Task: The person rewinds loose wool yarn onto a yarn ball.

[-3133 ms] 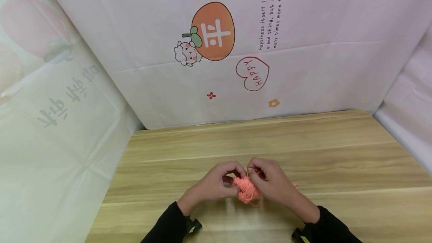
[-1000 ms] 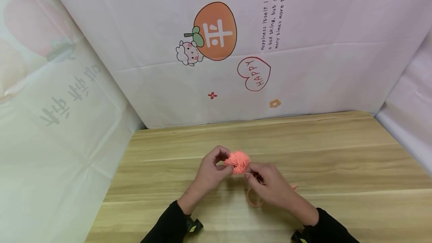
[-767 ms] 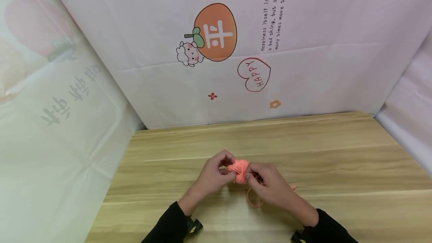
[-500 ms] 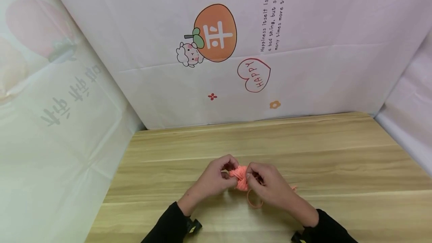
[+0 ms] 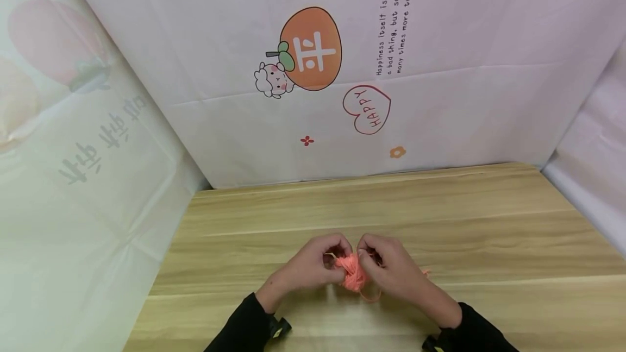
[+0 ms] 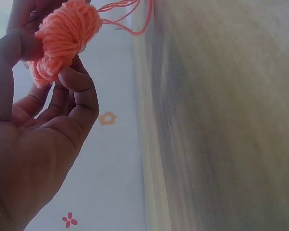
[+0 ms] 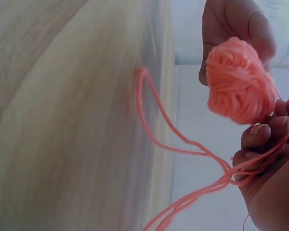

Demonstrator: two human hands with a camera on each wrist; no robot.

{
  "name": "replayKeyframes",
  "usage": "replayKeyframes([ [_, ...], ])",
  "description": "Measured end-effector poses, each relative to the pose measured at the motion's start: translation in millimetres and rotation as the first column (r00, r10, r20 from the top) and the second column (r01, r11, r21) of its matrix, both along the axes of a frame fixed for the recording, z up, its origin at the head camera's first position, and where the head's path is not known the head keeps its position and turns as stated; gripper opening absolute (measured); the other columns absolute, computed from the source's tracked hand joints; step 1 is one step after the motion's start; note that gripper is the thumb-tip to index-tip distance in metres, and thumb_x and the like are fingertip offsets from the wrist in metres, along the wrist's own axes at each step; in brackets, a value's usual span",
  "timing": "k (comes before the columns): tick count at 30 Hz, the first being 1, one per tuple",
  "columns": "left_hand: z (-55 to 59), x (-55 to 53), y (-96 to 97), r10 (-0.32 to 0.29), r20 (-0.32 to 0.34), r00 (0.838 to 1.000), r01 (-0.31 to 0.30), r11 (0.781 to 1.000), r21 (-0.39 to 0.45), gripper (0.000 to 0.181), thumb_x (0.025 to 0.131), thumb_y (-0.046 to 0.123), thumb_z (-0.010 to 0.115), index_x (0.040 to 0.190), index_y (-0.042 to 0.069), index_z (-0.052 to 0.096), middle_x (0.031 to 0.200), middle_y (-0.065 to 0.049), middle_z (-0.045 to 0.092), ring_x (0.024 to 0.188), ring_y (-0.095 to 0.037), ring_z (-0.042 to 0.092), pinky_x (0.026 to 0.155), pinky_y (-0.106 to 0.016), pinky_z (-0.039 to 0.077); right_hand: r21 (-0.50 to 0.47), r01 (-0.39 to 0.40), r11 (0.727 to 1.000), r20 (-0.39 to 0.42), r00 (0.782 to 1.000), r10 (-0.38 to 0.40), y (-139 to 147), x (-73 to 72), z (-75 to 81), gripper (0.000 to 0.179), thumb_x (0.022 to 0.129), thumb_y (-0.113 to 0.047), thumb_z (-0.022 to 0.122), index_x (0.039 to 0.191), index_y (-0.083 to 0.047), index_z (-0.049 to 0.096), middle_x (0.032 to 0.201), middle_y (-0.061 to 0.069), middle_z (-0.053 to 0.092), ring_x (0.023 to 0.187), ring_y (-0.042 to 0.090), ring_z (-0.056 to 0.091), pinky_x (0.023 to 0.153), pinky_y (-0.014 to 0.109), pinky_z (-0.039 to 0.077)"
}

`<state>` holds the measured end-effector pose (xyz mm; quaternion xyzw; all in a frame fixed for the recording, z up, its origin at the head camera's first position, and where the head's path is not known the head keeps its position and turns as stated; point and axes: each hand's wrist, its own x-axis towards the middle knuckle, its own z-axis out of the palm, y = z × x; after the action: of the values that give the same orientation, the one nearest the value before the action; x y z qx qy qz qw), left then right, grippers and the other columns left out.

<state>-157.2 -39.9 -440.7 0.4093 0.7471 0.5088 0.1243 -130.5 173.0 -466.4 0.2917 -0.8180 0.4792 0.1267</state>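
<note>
A small coral ball of yarn (image 5: 353, 275) is held above the table between both hands. My left hand (image 5: 313, 262) grips its left side between thumb and fingers; in the left wrist view the wound strands of the ball (image 6: 67, 36) show clearly. On the ball's right, my right hand (image 5: 391, 265) pinches a strand of yarn between thumb and forefinger. Loose strands (image 7: 202, 187) pass through the right hand's curled fingers (image 7: 256, 136), and one loop hangs down toward the tabletop. Part of the ball is hidden behind the fingers in the head view.
The wood-grain table (image 5: 254, 211) stretches out around the hands. A white printed cloth (image 5: 220, 140) stands along its back edge, with more cloth on the left and right sides. A short yarn end (image 5: 426, 272) shows beside the right wrist.
The left hand first carried the ball up and away, then brought it back down toward the person, beside the right hand. The right hand has stayed nearly in place.
</note>
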Motion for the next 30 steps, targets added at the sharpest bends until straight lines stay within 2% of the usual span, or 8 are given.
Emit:
replayKeyframes([
  [4, -0.4, -0.4, 0.8, -0.063, -0.010, 0.998, 0.063, 0.998, 0.019, 0.031, 0.070, -0.008, 0.062, 0.097, 0.007, 0.058, 0.091, -0.003, 0.058, 0.081, -0.019, 0.057, 0.064, -0.027, 0.054, 0.018, 0.006, 1.000, 0.021, 1.000, -0.007, 0.6, 0.4, -0.2, 0.027, 0.090, 0.003, 0.054, 0.082, -0.024, 0.055, 0.062, -0.012, 0.043, 0.051, 0.002, 0.037, 0.043, 0.016, 0.032],
  [9, -0.5, -0.4, 1.1, -0.128, 0.032, 0.991, 0.126, 0.991, 0.053, 0.031, 0.070, -0.010, 0.060, 0.097, 0.005, 0.057, 0.093, -0.005, 0.057, 0.082, -0.016, 0.055, 0.065, -0.029, 0.053, 0.050, 0.019, 0.999, 0.039, 0.999, -0.021, 1.6, 0.1, -0.1, 0.026, 0.088, 0.002, 0.055, 0.082, -0.023, 0.055, 0.063, -0.010, 0.045, 0.052, 0.004, 0.039, 0.044, 0.017, 0.032],
  [15, 2.2, 0.3, 0.9, -0.183, 0.067, 0.981, 0.178, 0.981, 0.072, 0.030, 0.072, -0.010, 0.058, 0.099, 0.004, 0.057, 0.094, -0.007, 0.056, 0.082, -0.017, 0.054, 0.068, -0.025, 0.052, 0.057, 0.017, 0.998, 0.066, 0.998, -0.021, 2.5, -0.5, -0.5, 0.025, 0.092, -0.001, 0.055, 0.082, -0.024, 0.055, 0.062, -0.009, 0.044, 0.051, 0.005, 0.039, 0.045, 0.018, 0.034],
  [19, 0.9, -0.1, 0.4, -0.238, 0.099, 0.966, 0.226, 0.967, 0.119, 0.028, 0.075, -0.010, 0.059, 0.100, 0.003, 0.056, 0.096, -0.007, 0.056, 0.085, -0.013, 0.055, 0.071, -0.026, 0.054, 0.047, 0.021, 0.999, 0.071, 0.997, -0.025, 2.6, -1.1, -0.5, 0.025, 0.092, -0.002, 0.055, 0.081, -0.024, 0.055, 0.062, -0.010, 0.045, 0.051, 0.004, 0.040, 0.045, 0.018, 0.035],
  [23, 2.1, 0.8, -0.1, -0.290, 0.120, 0.949, 0.264, 0.945, 0.194, 0.025, 0.077, -0.012, 0.059, 0.099, -0.001, 0.054, 0.095, -0.013, 0.053, 0.089, -0.012, 0.054, 0.074, -0.028, 0.054, 0.031, 0.020, 0.999, 0.067, 0.998, -0.022, 1.8, -0.7, 0.4, 0.026, 0.091, -0.001, 0.056, 0.080, -0.025, 0.055, 0.062, -0.011, 0.045, 0.052, 0.002, 0.039, 0.044, 0.018, 0.035],
  [30, 2.7, 0.7, -1.3, -0.325, 0.129, 0.937, 0.284, 0.922, 0.263, 0.023, 0.078, -0.015, 0.057, 0.096, -0.003, 0.052, 0.094, -0.017, 0.051, 0.091, -0.014, 0.051, 0.074, -0.027, 0.052, 0.016, 0.013, 1.000, 0.083, 0.996, -0.014, 1.1, -0.3, 0.9, 0.026, 0.091, -0.001, 0.057, 0.081, -0.025, 0.056, 0.061, -0.012, 0.045, 0.051, 0.001, 0.037, 0.043, 0.016, 0.033],
])
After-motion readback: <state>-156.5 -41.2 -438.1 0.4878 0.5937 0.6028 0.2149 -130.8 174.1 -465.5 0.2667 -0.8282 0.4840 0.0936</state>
